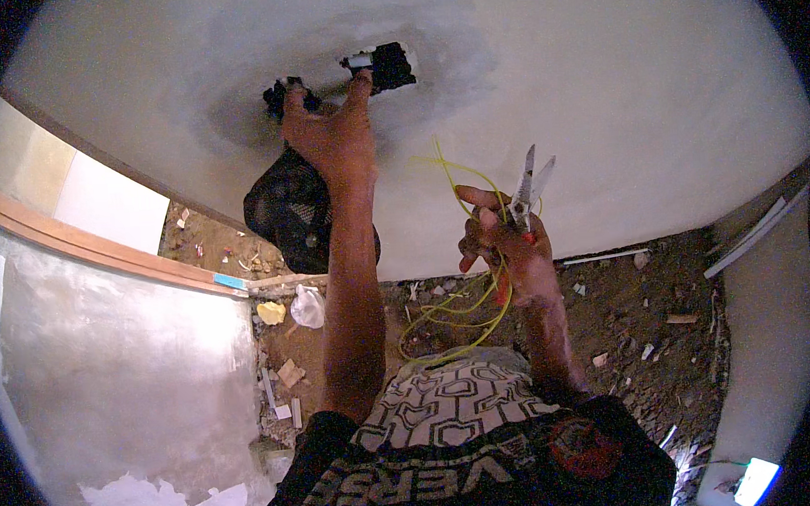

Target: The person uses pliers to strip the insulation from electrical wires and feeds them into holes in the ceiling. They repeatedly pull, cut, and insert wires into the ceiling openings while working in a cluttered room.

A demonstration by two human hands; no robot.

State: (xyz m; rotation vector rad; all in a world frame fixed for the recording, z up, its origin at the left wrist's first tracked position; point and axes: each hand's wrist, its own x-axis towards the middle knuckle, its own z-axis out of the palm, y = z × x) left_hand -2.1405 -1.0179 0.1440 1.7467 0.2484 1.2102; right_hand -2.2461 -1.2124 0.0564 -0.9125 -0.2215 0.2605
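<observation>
My left hand (330, 138) reaches up to the pale wall, thumb and fingers spread. Its thumb is at the edge of a dark rectangular opening (395, 66), beside a small white piece (358, 61). A fingertip reaches a smaller, rough opening (278, 99) to the left; whether it touches anything inside is hidden. Beside my left forearm is a black mesh item (288, 213). Lower right, my right hand (505, 243) is closed around red-handled wire cutters (523, 196), their pointed metal jaws apart and upward. Thin yellow wire (460, 349) loops through the same hand and hangs below.
Dirt ground (646, 304) with scattered rubble lies below the wall. A crumpled white bag (307, 306) and a yellow scrap (271, 312) lie left. A low plastered wall (126, 350) with a wooden edge (93, 242) bounds the left side. A bright lamp (758, 482) glows lower right.
</observation>
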